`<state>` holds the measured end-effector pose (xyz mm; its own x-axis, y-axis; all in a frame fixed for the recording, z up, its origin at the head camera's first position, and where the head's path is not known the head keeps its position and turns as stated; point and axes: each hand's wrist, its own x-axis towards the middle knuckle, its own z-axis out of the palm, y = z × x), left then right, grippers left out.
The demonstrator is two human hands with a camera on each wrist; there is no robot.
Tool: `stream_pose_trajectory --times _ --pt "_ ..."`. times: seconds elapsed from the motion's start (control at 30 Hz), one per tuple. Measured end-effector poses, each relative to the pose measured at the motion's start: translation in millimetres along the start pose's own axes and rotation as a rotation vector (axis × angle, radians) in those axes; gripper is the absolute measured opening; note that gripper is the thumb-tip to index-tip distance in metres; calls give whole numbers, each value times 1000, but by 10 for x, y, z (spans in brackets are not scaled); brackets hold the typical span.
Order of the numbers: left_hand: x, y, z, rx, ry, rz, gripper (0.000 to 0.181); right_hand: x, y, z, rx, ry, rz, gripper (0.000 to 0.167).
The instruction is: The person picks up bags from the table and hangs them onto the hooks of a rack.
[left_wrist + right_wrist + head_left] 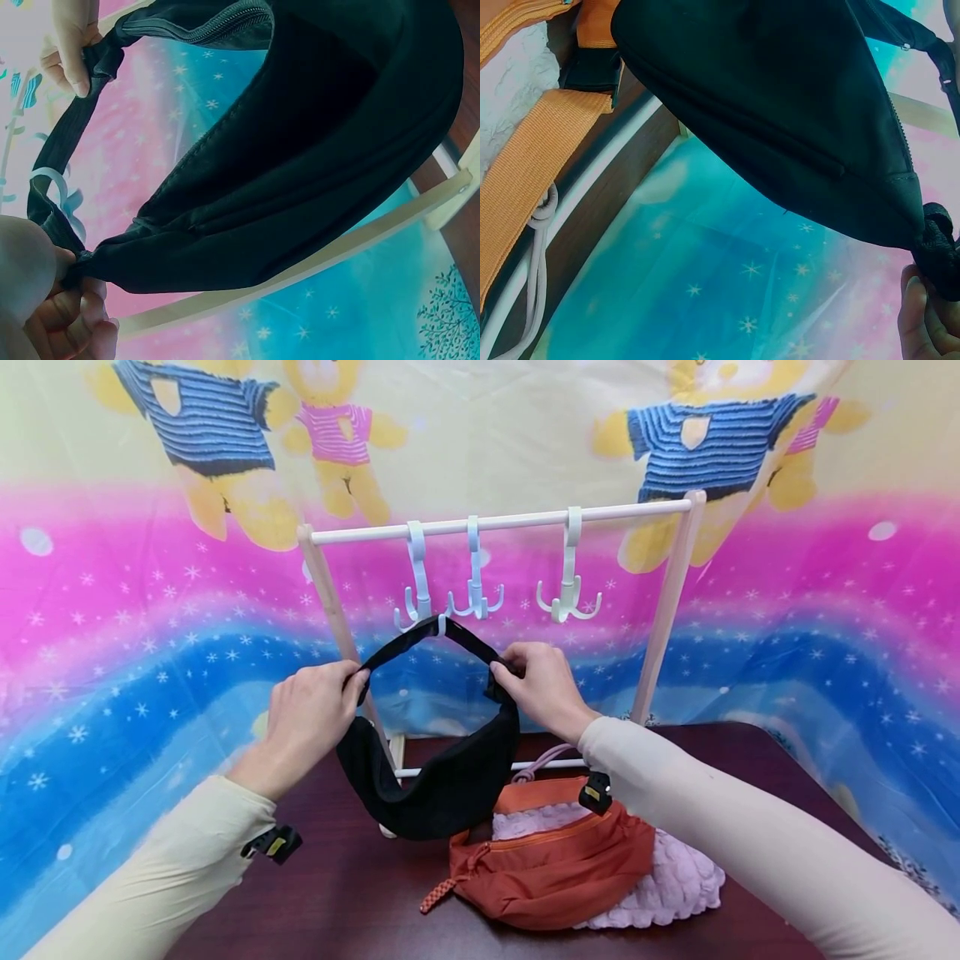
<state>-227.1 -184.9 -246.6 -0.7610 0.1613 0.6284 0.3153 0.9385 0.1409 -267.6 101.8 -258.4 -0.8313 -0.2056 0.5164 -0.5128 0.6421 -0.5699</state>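
A black sling bag (450, 785) hangs in front of a wooden rack, its pouch drooping in a curve below both hands. My left hand (307, 714) pinches its strap (401, 645) near the left end of the pouch. On the other side my right hand (547, 689) grips the strap by the pouch's right end. Between the hands the strap rises to a peak, where a pale hook prong (442, 626) shows over it. In the left wrist view the bag's zipper (225, 22) is visible, and the strap lies in the curve of the hook (60, 187).
Three pale multi-prong hooks hang on the rack's top rail (517, 522), including the right one (568, 568). A rust-orange waist bag (555, 877) and a lilac quilted bag (686, 881) lie on the dark table (300, 893). Behind stands a printed cloth backdrop (150, 693).
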Motion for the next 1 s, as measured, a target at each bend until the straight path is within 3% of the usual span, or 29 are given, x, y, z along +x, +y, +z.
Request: stream_pose_trajectory --times 1.0 --pt "-46 -17 134 3 -34 3 24 -62 -9 83 16 -47 -2 16"
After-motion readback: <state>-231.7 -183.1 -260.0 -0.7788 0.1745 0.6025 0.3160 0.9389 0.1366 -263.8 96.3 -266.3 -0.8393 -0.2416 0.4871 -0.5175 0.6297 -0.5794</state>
